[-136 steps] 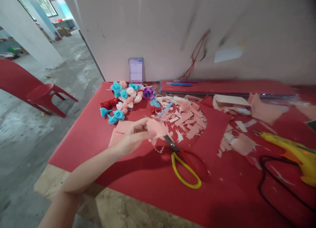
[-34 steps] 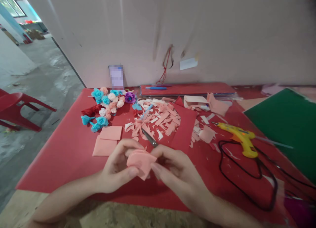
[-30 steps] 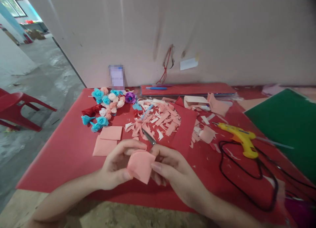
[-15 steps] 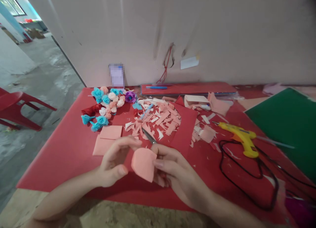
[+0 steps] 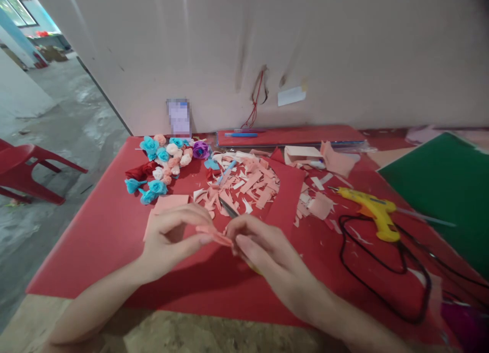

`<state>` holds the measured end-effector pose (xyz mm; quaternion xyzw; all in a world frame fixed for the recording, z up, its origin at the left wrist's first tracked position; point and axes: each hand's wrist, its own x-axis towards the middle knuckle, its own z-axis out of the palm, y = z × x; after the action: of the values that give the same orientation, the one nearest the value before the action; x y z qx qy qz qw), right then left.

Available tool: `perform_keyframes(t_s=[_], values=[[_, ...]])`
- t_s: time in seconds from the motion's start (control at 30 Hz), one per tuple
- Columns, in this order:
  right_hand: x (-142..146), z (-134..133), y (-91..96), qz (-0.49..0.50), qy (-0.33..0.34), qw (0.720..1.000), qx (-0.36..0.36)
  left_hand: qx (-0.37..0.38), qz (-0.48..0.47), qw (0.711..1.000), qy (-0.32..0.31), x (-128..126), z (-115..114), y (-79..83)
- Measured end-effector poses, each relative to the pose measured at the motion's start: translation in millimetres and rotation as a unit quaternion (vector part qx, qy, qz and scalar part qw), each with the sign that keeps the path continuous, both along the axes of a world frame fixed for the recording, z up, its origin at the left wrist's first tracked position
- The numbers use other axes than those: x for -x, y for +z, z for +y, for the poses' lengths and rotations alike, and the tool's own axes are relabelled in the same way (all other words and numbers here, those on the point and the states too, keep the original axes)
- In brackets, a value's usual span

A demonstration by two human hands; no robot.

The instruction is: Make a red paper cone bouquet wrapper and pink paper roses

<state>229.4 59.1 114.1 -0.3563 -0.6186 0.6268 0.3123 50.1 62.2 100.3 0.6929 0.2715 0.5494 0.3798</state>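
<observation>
A thin piece of pink paper (image 5: 216, 236) is seen nearly edge-on between my hands, above the red table. My left hand (image 5: 168, 236) pinches its left end between thumb and fingers. With the thumb and curled fingers of my right hand (image 5: 267, 253), I grip its right end. Scissors (image 5: 228, 208) lie behind and under my right hand; the dark blade shows, and a bit of yellow, perhaps the handle, peeks out below. Folded pink paper (image 5: 171, 202) lies just beyond my left hand, partly covered by it.
Pink and white paper scraps (image 5: 260, 182) are heaped mid-table. Blue, pink, white, red and purple paper flowers (image 5: 164, 162) sit at the back left. A yellow glue gun (image 5: 376, 210) with a looping black cord and a green sheet (image 5: 439, 190) lie right. A phone (image 5: 179, 117) leans against the wall.
The pink paper has turned from showing its rounded face to nearly edge-on. My left hand has moved from beside it, fingers apart, to pinching its left end.
</observation>
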Motion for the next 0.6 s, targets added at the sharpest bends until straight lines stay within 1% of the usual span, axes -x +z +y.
perform_keyframes(t_s=[0.03, 0.07, 0.1, 0.13, 0.17, 0.23, 0.3, 0.43, 0.6], values=[[-2.8, -0.2, 2.8, -0.036, -0.028, 0.993, -0.107, 0.053, -0.023, 0.998, 0.01, -1.5, -2.4, -0.7], [-5.2, -0.6, 5.2, -0.065, -0.043, 0.977, -0.196, 0.101, -0.04, 0.994, 0.015, -2.9, -4.6, -1.2], [-6.8, -1.1, 7.0, -0.086, -0.052, 0.96, -0.26, 0.139, -0.052, 0.989, 0.013, -4.4, -6.6, -1.4], [-7.7, -1.8, 8.0, -0.099, -0.056, 0.946, -0.303, 0.166, -0.06, 0.984, 0.009, -5.8, -8.2, -1.1], [-7.9, -2.5, 8.1, -0.109, -0.06, 0.935, -0.331, 0.183, -0.063, 0.981, 0.007, -7.3, -9.4, -0.5], [-6.9, -3.9, 6.7, -0.124, -0.067, 0.922, -0.36, 0.2, -0.06, 0.978, 0.009, -9.9, -11.2, 1.7], [-5.3, -5.1, 4.5, -0.128, -0.071, 0.915, -0.375, 0.198, -0.05, 0.979, 0.011, -11.7, -12.1, 4.5], [-4.5, -6.3, 3.6, -0.127, -0.081, 0.909, -0.388, 0.19, -0.035, 0.981, 0.015, -12.4, -12.9, 8.2], [-4.6, -6.4, 4.8, -0.128, -0.093, 0.904, -0.396, 0.193, -0.032, 0.98, 0.046, -12.4, -12.0, 10.3]])
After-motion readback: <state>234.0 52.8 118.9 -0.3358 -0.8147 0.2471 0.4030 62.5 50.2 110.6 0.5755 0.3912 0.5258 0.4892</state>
